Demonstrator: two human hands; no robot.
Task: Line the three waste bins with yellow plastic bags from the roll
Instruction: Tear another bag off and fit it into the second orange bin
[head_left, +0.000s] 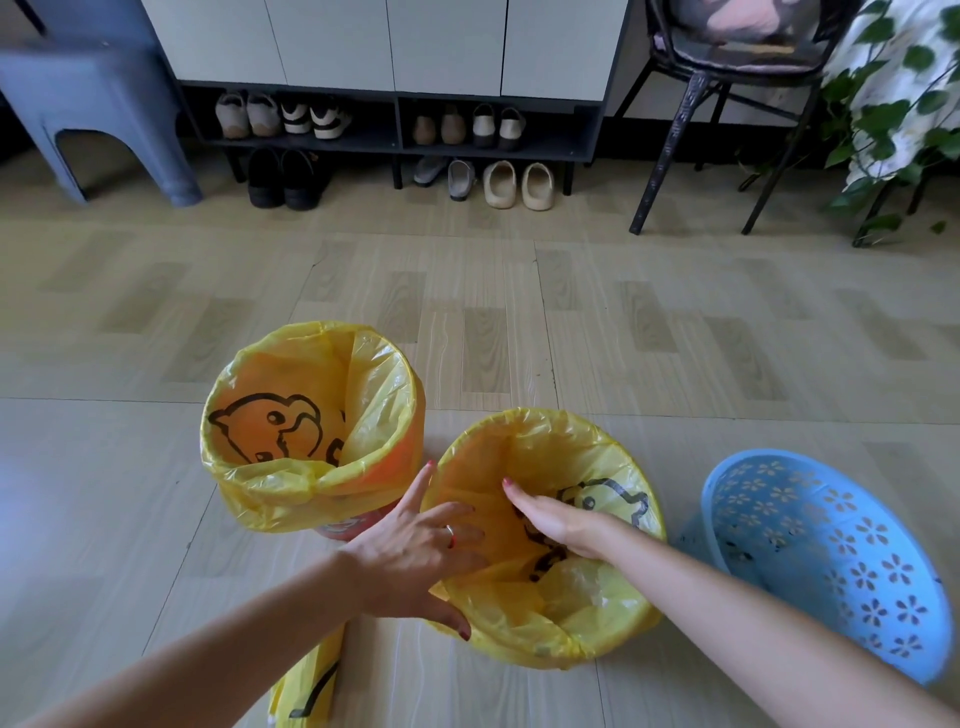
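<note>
L hand (415, 551) on near-left rim of mid bin's yellow bag (519, 618), fingers spread, thumb outside | R hand (556, 519) flat inside bag, grip empty | left bin (311, 488) lined | blue bin (831, 551) right, tilted, bare | bag roll (306, 686) on floor, near-left

Home entryway: grey-and-white shoe cabinet (395, 47) with pairs of shoes and slippers (501, 184), pale wood-pattern plank floor (467, 291), black metal chair (727, 78), leafy green houseplant (893, 114).
</note>
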